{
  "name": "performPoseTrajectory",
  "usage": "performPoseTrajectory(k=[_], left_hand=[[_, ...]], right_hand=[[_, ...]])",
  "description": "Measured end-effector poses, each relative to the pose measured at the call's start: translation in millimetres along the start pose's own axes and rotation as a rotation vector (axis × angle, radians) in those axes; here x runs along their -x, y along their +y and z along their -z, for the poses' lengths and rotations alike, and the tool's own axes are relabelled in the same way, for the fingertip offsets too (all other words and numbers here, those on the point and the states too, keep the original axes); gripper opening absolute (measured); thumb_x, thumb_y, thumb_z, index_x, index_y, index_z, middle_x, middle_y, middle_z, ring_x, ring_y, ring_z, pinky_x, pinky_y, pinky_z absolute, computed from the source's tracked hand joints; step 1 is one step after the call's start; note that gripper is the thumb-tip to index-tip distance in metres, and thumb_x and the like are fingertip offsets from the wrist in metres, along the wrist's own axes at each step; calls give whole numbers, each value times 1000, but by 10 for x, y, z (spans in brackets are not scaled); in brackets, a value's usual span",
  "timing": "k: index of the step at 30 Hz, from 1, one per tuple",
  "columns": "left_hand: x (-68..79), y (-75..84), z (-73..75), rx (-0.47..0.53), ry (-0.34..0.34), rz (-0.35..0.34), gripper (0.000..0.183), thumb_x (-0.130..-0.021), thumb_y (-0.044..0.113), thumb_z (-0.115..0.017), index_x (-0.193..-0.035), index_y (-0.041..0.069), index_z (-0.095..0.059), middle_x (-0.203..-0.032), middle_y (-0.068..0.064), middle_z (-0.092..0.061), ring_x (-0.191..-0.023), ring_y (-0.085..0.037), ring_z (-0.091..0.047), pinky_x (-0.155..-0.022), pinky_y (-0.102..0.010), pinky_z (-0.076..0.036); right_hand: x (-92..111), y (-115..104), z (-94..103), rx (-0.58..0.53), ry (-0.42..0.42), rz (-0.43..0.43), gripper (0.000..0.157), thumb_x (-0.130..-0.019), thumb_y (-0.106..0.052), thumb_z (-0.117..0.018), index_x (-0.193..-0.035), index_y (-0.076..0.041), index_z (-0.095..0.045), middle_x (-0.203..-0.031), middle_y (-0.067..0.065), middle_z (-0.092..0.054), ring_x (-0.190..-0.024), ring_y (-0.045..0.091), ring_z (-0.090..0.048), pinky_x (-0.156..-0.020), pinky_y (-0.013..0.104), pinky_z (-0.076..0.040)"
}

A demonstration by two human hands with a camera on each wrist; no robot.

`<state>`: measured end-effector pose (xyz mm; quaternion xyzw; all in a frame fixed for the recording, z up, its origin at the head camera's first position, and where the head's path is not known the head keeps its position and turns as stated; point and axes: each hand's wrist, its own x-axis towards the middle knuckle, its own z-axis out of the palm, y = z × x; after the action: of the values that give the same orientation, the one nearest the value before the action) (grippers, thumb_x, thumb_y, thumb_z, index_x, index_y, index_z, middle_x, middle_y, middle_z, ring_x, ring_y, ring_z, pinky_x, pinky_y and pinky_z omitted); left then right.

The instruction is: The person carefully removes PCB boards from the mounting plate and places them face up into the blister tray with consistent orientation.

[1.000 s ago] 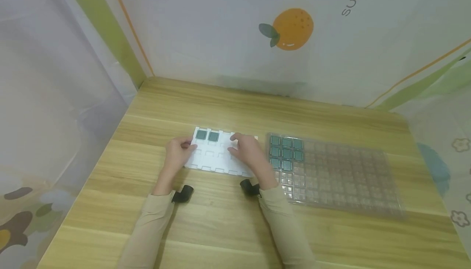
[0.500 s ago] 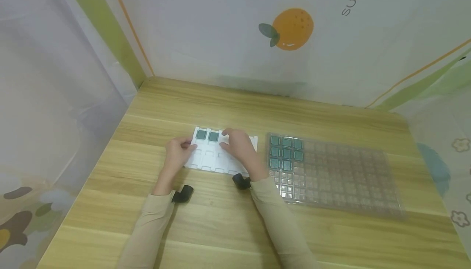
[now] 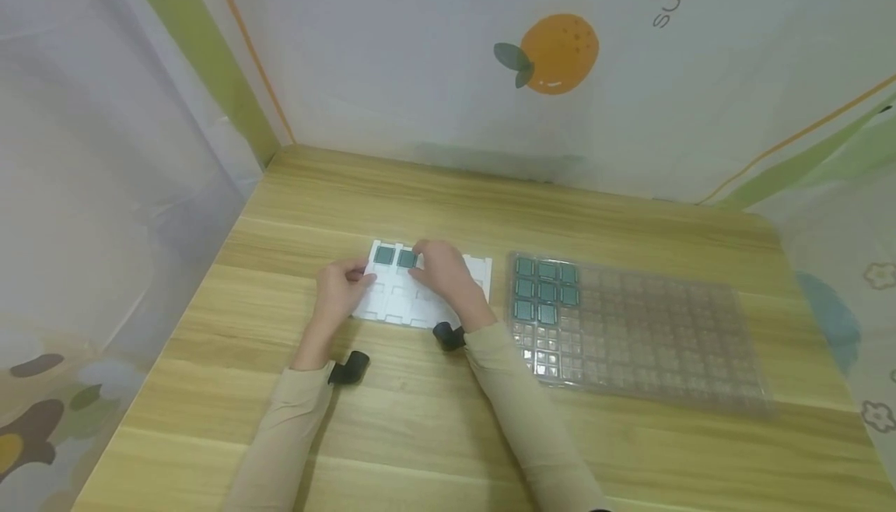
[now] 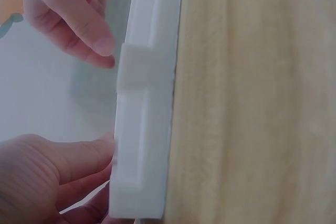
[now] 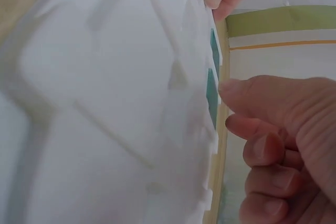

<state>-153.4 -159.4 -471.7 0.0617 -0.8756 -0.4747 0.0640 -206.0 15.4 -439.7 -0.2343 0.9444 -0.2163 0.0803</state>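
Observation:
A white compartment tray (image 3: 381,303) lies on the table with two green square chips in its far row: the left chip (image 3: 383,254) and the second chip (image 3: 406,259). My left hand (image 3: 336,292) pinches the tray's left end between thumb and fingers. Over the tray is my right hand (image 3: 448,275), its thumb and index finger spread at the right edge of the second chip. In the right wrist view, the right thumb (image 5: 252,95) is right by that green chip (image 5: 211,98), and a gap shows between thumb and index tip. The left wrist view shows the white tray wall (image 4: 142,129) edge-on.
To the right lies a clear plastic blister tray (image 3: 658,333) with several green chips (image 3: 546,290) at its left end. Black wrist cameras (image 3: 350,369) stick out from both sleeves. A printed curtain (image 3: 420,68) stands behind the wooden table (image 3: 392,434).
My right hand has moved left across the white tray to the second chip, uncovering the tray's right end. The left hand keeps its hold on the left end.

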Motion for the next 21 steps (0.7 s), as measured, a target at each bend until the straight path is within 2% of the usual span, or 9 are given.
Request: performPoseTrajectory(k=[14, 21], left_hand=[[-8, -9, -7, 2, -9, 12, 30, -82, -3, -65, -109, -15, -61, -98, -31, -64, -88, -39, -64, -78, -42, -56], [-2, -2, 2, 5, -3, -6, 30, -82, -4, -66, -109, -15, -60, -97, -31, -64, -87, -39, -64, -77, -41, -56]], right_hand=[[-87, -80, -12, 19, -24, -61, 30, -85, -11, -68, -113, 0, -64, -113, 12, -66, -104, 25, -62, -88, 32, -51], [-116, -109, -29, 17, -16, -79, 29, -83, -7, -68, -111, 1, -65, -109, 13, -67, -100, 25, -63, -87, 31, -52]])
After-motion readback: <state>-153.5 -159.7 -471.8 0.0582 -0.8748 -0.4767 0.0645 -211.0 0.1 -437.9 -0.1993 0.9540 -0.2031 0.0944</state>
